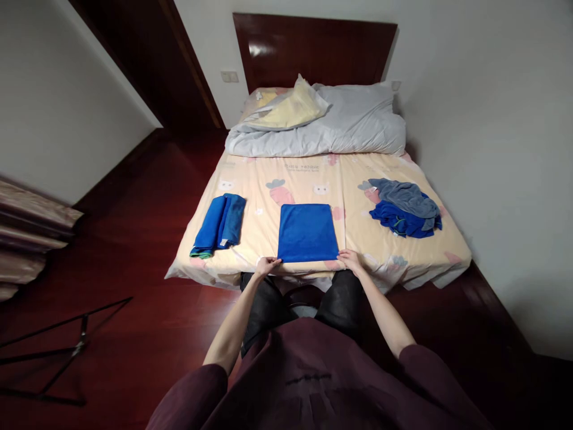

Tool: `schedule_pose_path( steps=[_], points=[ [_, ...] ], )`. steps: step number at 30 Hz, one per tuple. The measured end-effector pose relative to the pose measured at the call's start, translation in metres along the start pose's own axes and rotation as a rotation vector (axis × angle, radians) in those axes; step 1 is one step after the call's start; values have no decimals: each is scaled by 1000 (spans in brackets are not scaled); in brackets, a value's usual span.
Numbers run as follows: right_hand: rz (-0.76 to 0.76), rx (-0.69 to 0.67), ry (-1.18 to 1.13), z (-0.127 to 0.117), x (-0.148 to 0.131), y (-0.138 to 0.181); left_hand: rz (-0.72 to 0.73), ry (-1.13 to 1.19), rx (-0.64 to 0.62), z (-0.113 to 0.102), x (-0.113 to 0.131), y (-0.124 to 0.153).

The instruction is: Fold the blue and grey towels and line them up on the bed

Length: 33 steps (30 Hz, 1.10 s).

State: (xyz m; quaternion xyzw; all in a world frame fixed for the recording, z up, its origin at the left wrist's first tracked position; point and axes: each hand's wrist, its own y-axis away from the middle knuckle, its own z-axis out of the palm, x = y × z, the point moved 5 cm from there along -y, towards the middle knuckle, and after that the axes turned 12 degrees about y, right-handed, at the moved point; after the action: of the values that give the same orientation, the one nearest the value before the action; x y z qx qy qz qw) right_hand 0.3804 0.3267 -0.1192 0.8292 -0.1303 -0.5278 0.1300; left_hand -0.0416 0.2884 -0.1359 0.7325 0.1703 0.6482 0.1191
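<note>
A blue towel (308, 233), folded into a flat square, lies on the bed near its front edge. My left hand (267, 266) pinches the towel's near left corner. At the near right corner, my right hand (349, 260) has its fingers closed on the cloth. To the left, two rolled blue towels (219, 224) lie side by side, one with a green edge. On the right rests a crumpled heap of cloths, with a grey-blue cloth (407, 200) on top of a bright blue cloth (398, 220).
The bed has a cream sheet (313, 176) printed with carrots and rabbits. A bunched grey quilt (358, 119) lies before the dark headboard (313, 51). Black stand legs (76, 352) are on the floor at left, near a curtain (31, 233).
</note>
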Motion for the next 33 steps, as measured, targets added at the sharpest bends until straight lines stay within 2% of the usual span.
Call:
schedule_pose_path(
  steps=[5, 9, 12, 15, 18, 24, 33],
  points=[
    [-38, -49, 12, -6, 5, 7, 13, -47, -24, -9, -1, 5],
    [-75, -157, 31, -13, 6, 22, -5, -34, -95, -15, -7, 17],
    [-56, -220, 13, -14, 4, 27, -45, 13, -149, -13, -9, 22],
    [-28, -204, -22, -13, -2, 20, -70, 27, -173, -7, -2, 17],
    [21, -144, -26, -11, -11, 4, -123, 3, -168, -1, 11, 3],
    [49, -116, 38, -5, -38, -40, -164, 135, -39, 3, 42, -37],
    [33, -31, 0, 2, -81, -124, -184, 171, 119, -7, 72, -122]
  ],
)
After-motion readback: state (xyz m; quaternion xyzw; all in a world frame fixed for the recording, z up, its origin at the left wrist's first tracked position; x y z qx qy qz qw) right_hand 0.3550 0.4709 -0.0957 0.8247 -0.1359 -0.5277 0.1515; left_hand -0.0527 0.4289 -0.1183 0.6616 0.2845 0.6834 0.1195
